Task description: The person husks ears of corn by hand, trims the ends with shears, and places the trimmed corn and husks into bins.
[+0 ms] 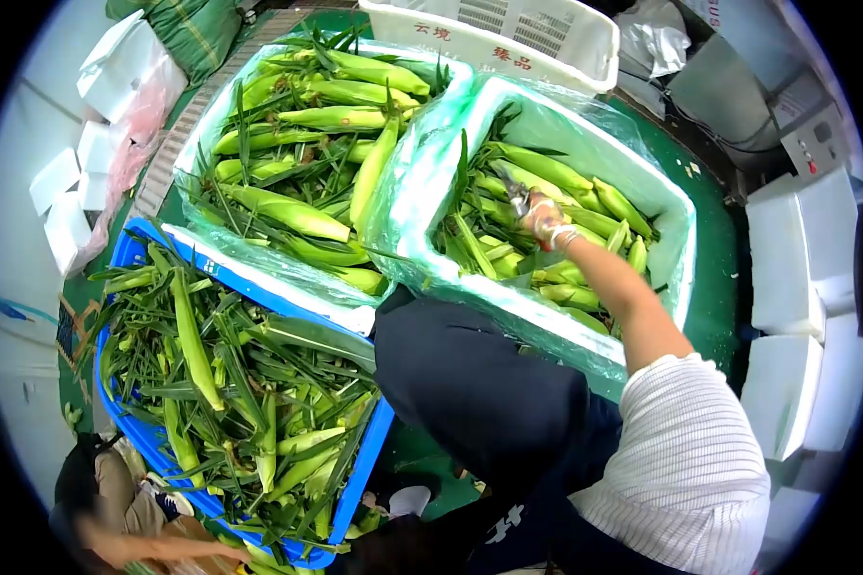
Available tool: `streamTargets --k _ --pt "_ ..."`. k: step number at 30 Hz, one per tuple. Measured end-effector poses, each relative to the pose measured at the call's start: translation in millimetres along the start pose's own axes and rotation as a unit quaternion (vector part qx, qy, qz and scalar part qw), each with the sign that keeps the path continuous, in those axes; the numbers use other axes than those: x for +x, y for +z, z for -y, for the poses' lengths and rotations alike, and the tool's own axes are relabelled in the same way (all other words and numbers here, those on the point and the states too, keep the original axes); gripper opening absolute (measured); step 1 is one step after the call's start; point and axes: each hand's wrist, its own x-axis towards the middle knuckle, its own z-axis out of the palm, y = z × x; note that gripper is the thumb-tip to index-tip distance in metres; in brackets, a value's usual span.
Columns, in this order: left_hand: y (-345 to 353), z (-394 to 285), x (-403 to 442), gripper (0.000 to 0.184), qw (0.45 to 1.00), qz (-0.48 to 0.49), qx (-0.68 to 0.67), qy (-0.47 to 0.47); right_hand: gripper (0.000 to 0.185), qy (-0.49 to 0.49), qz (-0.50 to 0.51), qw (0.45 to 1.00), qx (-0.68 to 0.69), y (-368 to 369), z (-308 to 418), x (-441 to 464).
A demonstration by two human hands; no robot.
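My right hand (547, 225), in a pale, stained glove, is closed round a dark grey metal tool (516, 192), whose exact shape is blurred. It is over green corn ears (547, 172) in the right foam box (676, 216), lined with clear plastic. Beside it, the left foam box (197, 158) is heaped with corn in husks (297, 211). A blue bin (125, 412) nearer me holds loose leaves and some ears (194, 340). My left hand is not in view.
A co-worker's bare arm (163, 548) reaches in at the bottom left, beside the blue bin. Behind the boxes stands a white crate (566, 43). White foam boxes (781, 393) line the right side, and foam pieces (67, 225) lie at the left.
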Motion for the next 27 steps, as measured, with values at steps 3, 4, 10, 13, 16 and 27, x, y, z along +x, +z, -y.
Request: streamTargets --k 3,4,10,13,16,27 --pt "21 -36 9 0.034 0.962 0.117 -0.228 0.088 0.04 -0.035 -0.088 0.991 -0.099 51 21 1" --pt "26 -44 9 0.03 0.933 0.151 -0.305 0.116 0.04 -0.04 -0.124 0.986 -0.101 58 23 0" --pt "-55 -92 -58 0.015 0.877 0.131 -0.419 0.194 0.039 -0.003 -0.105 0.993 0.05 31 17 1" --pt "-90 -111 -85 0.016 0.829 0.103 -0.508 0.211 0.057 -0.134 -0.066 0.982 0.112 -37 17 -35" --pt "-133 -159 -118 0.016 0.778 0.134 -0.551 0.271 0.074 -0.323 -0.085 0.937 0.098 -125 63 -86" --pt "-274 -255 -186 0.06 0.361 0.268 -0.808 0.38 0.061 -0.766 0.336 0.531 0.134 -156 410 -300"
